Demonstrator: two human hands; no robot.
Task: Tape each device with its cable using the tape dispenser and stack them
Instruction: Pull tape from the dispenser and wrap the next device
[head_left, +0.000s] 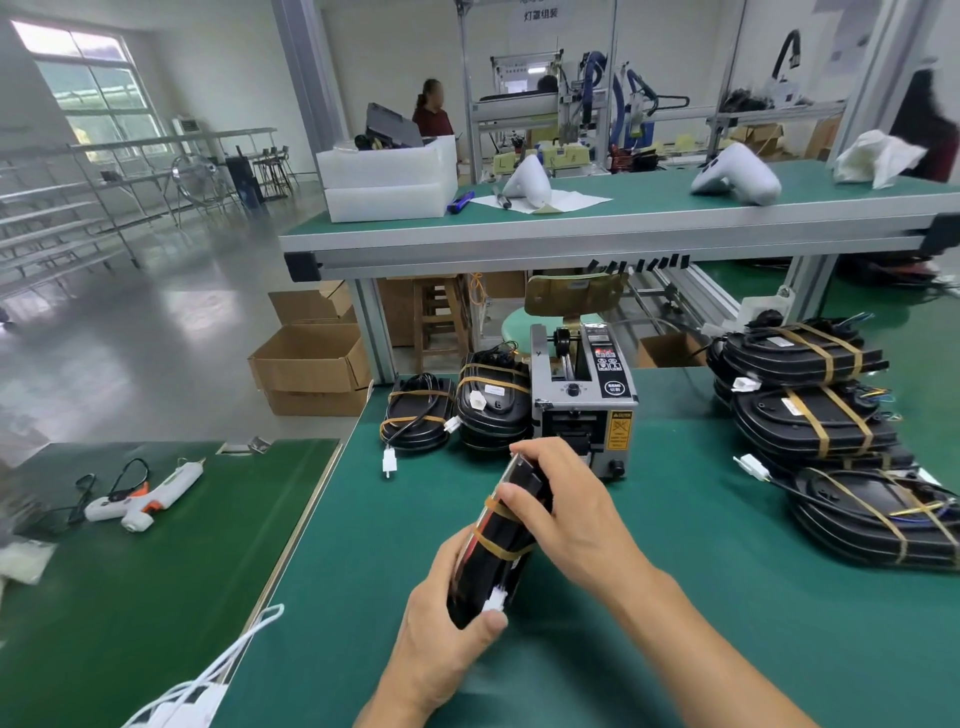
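Seen from the head camera, a black device (501, 551) bound with tan tape held on edge above the green bench (675, 597), left hand (447, 639) gripping its near end, right hand (561, 512) clasping its top, tape dispenser (584, 400) just behind, taped stacks (810, 410) at right.

Black device (498, 561) with tan tape bands, green mat (675, 597), grey dispenser (584, 400)

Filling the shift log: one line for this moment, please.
left hand: grips device | right hand: presses tape on | tape dispenser: behind | stack: right
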